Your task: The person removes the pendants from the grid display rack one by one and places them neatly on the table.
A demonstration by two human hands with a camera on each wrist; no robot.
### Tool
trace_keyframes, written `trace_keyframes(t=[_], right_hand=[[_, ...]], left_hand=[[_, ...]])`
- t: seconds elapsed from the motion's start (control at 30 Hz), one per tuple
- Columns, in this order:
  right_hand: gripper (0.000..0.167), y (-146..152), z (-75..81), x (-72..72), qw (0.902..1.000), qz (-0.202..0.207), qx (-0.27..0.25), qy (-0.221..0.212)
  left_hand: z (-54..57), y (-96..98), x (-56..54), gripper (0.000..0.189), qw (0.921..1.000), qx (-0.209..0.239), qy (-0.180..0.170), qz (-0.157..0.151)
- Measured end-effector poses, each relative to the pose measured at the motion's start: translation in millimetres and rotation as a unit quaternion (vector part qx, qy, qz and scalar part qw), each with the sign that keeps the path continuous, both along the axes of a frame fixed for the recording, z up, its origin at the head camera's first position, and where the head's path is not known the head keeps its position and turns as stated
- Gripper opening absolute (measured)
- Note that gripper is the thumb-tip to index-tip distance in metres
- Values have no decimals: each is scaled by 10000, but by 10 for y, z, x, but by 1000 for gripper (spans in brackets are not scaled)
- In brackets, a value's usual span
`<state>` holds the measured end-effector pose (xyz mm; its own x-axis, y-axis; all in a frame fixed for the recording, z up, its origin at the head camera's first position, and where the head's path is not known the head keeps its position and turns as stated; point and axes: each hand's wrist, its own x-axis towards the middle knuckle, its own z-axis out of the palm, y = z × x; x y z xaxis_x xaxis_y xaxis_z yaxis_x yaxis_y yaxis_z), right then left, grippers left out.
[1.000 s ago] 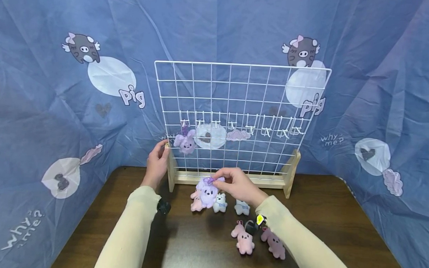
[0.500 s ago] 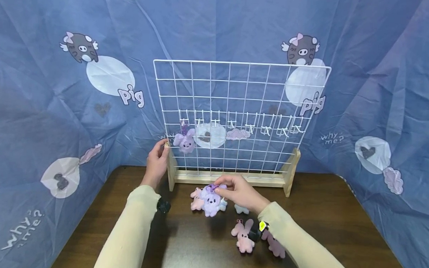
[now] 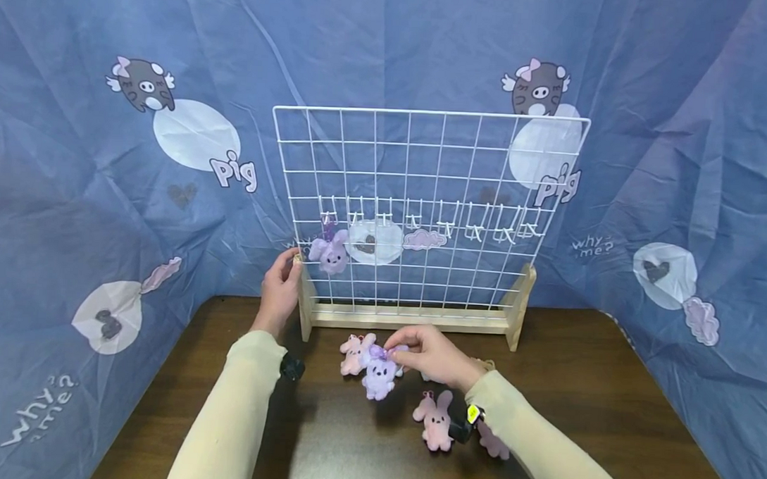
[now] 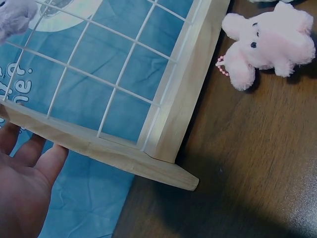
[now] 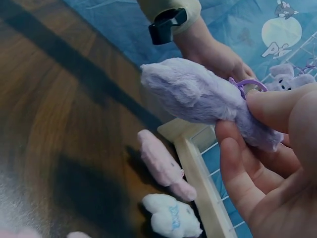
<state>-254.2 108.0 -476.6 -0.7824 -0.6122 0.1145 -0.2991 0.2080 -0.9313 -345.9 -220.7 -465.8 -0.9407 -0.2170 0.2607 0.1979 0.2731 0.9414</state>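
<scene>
My right hand (image 3: 433, 355) pinches a purple plush keychain (image 3: 378, 379) by its top, where a purple ring and strap (image 5: 240, 87) show in the right wrist view. The plush hangs face outward over the table, in front of the rack. My left hand (image 3: 279, 292) grips the wooden side post (image 3: 304, 300) at the left end of the white wire grid rack (image 3: 424, 177); in the left wrist view its fingers reach behind the wood. Another purple bunny plush (image 3: 329, 253) hangs from the leftmost hook. A pink plush (image 3: 353, 355) lies just left of the held one.
Several bare white hooks (image 3: 446, 230) line the grid to the right of the hung bunny. On the brown table (image 3: 344, 449) lie a pink bunny plush (image 3: 437, 423), another pink plush (image 3: 493, 441) partly under my right sleeve, and a white plush (image 5: 173, 215). Blue cloth (image 3: 137, 224) surrounds the table.
My right hand has moved down and slightly right, toward me, carrying the purple plush and uncovering more of the pink plush behind it. My left hand stays on the post.
</scene>
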Motion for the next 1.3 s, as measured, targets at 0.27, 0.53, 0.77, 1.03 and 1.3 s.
trace_keyframes(t=[0.27, 0.53, 0.77, 1.03, 1.3], right_hand=[[16, 34, -135, 32, 9994, 80, 134, -310], [14, 56, -239, 48, 9987, 193, 446, -125], [10, 56, -299, 73, 9949, 306, 949, 143], [8, 51, -321, 101, 9868, 598, 1447, 408], [5, 39, -340, 116, 9718, 826, 2000, 932]], left_hand=[[-16, 0, -3, 38, 10000, 12, -1, 1], [-24, 3, 12, 38, 10000, 33, -40, -9], [-17, 11, 7, 38, 10000, 18, -70, 2], [-14, 2, -17, 38, 10000, 66, 4, -33], [-12, 1, -14, 38, 10000, 71, 0, -10]])
